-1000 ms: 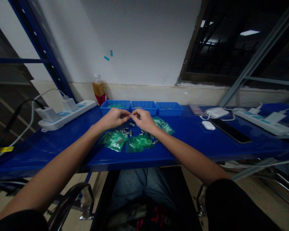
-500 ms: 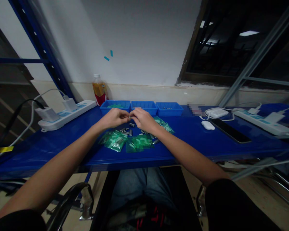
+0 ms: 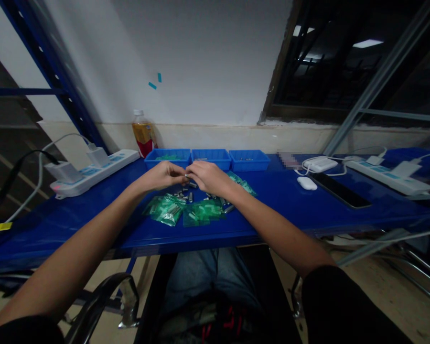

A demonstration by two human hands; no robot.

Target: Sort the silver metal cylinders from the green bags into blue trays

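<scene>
My left hand (image 3: 161, 175) and my right hand (image 3: 208, 176) meet fingertip to fingertip over the blue table (image 3: 93, 210), both pinched on a small silver metal part (image 3: 187, 177) held between them. Below the hands lie several loose silver metal parts (image 3: 185, 195) and green plastic bags (image 3: 166, 209), with more green bags (image 3: 202, 211) toward the front and at the right (image 3: 244, 184). Behind the hands stand three blue trays in a row: left tray (image 3: 166, 157), middle tray (image 3: 208, 155), right tray (image 3: 248, 159).
A drink bottle (image 3: 142, 133) stands by the wall. A white power strip (image 3: 93, 172) with plugs lies at left. At right are a white mouse (image 3: 306, 183), a black phone (image 3: 340, 189), a white charger (image 3: 320, 164) and another power strip (image 3: 389, 175).
The two hands have drawn closer together until their fingertips touch on the small part. The view shifted slightly to the right and down.
</scene>
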